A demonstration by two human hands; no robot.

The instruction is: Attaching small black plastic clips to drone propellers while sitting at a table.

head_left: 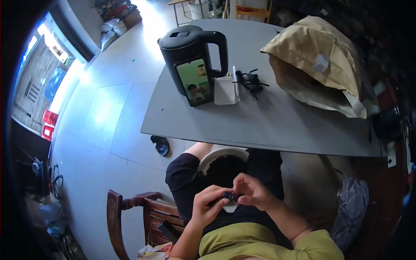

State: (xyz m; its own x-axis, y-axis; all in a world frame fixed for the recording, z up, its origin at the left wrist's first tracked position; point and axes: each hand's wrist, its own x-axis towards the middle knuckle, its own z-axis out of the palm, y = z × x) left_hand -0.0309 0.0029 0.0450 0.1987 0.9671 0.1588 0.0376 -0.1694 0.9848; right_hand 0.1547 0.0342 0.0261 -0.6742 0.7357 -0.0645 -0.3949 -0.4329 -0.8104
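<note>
Over my lap, the thumb and fingers of my left hand (209, 205) pinch a small black piece (229, 196), too small to name more exactly. My right hand (255, 194) meets its other end with bent fingers and thumb, and the fingertips partly cover it. Just under the hands shows a small whitish patch (230, 208) whose kind I cannot make out. A white bucket (227, 151) with something dark inside stands between my knees, right beyond the hands.
On the grey table (251, 125) ahead stand a black kettle (180, 41), a phone (193, 82) leaning on it, a notepad (225, 92), a tangled black cable bundle (251, 82) and a brown paper bag (314, 60). A wooden chair (149, 212) is at my left, a black sandal (160, 145) on the floor.
</note>
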